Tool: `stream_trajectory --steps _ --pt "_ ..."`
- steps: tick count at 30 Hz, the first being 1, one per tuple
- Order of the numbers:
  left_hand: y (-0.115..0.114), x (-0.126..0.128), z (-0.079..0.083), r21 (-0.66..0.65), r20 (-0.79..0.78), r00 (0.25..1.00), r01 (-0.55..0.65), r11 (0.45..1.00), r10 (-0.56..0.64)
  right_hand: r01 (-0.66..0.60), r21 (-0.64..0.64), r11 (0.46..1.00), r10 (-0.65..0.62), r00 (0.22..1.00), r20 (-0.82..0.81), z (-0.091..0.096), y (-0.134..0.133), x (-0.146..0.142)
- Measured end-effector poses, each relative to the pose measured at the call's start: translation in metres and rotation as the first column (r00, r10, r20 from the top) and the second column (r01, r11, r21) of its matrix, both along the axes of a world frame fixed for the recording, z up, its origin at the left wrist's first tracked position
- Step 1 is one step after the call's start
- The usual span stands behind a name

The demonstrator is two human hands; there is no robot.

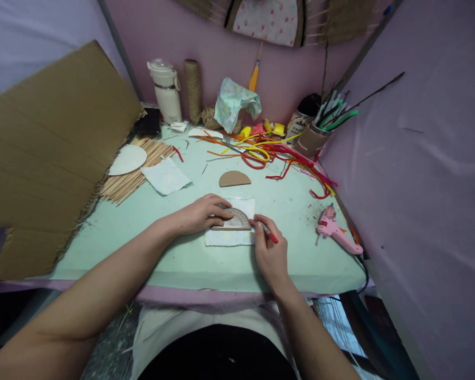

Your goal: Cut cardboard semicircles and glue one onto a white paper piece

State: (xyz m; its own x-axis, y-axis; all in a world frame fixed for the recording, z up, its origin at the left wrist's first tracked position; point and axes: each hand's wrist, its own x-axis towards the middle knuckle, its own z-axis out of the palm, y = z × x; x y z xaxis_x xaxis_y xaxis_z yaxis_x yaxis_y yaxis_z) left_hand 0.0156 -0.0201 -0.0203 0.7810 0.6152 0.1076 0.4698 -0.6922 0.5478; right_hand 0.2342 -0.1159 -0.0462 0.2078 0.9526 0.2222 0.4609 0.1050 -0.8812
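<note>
A white cloth piece (230, 239) lies flat near the table's front edge. On it rests a clear half-round protractor (241, 220), with what looks like a brown edge showing along its straight side. My left hand (204, 214) presses the protractor down from the left, fingers apart and laid over it. At the protractor's right corner, my right hand (272, 247) pinches a red pen (271, 234), its tip hidden by the fingers. Just behind the cloth lies a brown cardboard half circle (235, 179).
Left are a large cardboard sheet (59, 142), thin sticks (122, 184), a white oval (127, 160) and another cloth piece (166, 176). Behind lie scissors (254, 157) among coloured pipe cleaners (296, 158). A pink glue gun (338, 232) sits right; a white bottle (166, 92) stands at the back.
</note>
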Motion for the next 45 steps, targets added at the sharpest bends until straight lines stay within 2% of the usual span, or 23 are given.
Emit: stream_trajectory --steps 15,19,20,22,24,26,33,37,39,40,42,44,45 --pt "0.0006 -0.0003 -0.0007 -0.015 0.016 1.0 -0.008 1.0 0.008 -0.016 0.013 1.0 0.016 1.0 0.011 -0.0004 0.0007 0.001" --pt "0.0016 -0.0009 -0.0016 -0.025 0.02 1.0 -0.001 1.0 0.001 -0.033 0.134 0.99 0.027 0.999 0.047 0.0 -0.0011 0.0021" --pt "0.0019 -0.0011 -0.0023 -0.028 0.02 1.0 -0.001 1.0 0.002 -0.063 0.178 0.982 0.047 0.995 0.091 0.0007 -0.0014 0.0024" --pt "0.0026 -0.0014 -0.0037 -0.034 0.023 1.0 0.002 0.999 -0.001 -0.2 0.232 0.952 0.148 0.963 0.225 0.0025 -0.0016 0.0026" --pt "0.0034 -0.0017 -0.0045 -0.037 0.031 0.999 0.012 0.999 -0.011 -0.375 0.21 0.903 0.283 0.886 0.367 0.0041 -0.0008 0.0021" --pt "0.0041 -0.0022 -0.004 -0.045 0.034 0.999 0.02 0.999 -0.018 -0.459 0.155 0.875 0.352 0.822 0.448 0.0052 0.0004 0.0008" --pt "0.0078 -0.0041 0.0045 -0.137 0.006 0.999 0.042 0.99 -0.041 -0.434 0.128 0.892 0.334 0.822 0.462 0.0056 0.0024 -0.0024" --pt "0.0092 -0.0032 0.0019 -0.112 0.023 0.999 0.04 0.993 -0.038 -0.435 0.132 0.89 0.346 0.836 0.425 0.0058 0.0023 -0.0015" --pt "0.0094 -0.0024 -0.0011 -0.085 0.034 0.999 0.03 0.996 -0.027 -0.395 0.177 0.901 0.32 0.883 0.343 0.0065 0.0012 0.0004" --pt "0.0093 -0.0021 -0.0025 -0.073 0.037 0.999 0.026 0.997 -0.024 -0.323 0.221 0.92 0.264 0.929 0.261 0.0069 0.0003 0.0016" --pt "0.0091 -0.0016 -0.0039 -0.058 0.04 0.999 0.022 0.998 -0.019 -0.08 0.306 0.949 0.077 0.997 0.022 0.0074 -0.0019 0.0041" --pt "0.0088 -0.0014 -0.0036 -0.055 0.036 0.999 0.019 0.998 -0.018 0.158 0.331 0.93 -0.097 0.976 -0.194 0.0069 -0.004 0.0061" --pt "0.0087 -0.0013 -0.003 -0.056 0.033 0.999 0.018 0.998 -0.016 0.222 0.335 0.916 -0.141 0.958 -0.249 0.0061 -0.0048 0.0068"
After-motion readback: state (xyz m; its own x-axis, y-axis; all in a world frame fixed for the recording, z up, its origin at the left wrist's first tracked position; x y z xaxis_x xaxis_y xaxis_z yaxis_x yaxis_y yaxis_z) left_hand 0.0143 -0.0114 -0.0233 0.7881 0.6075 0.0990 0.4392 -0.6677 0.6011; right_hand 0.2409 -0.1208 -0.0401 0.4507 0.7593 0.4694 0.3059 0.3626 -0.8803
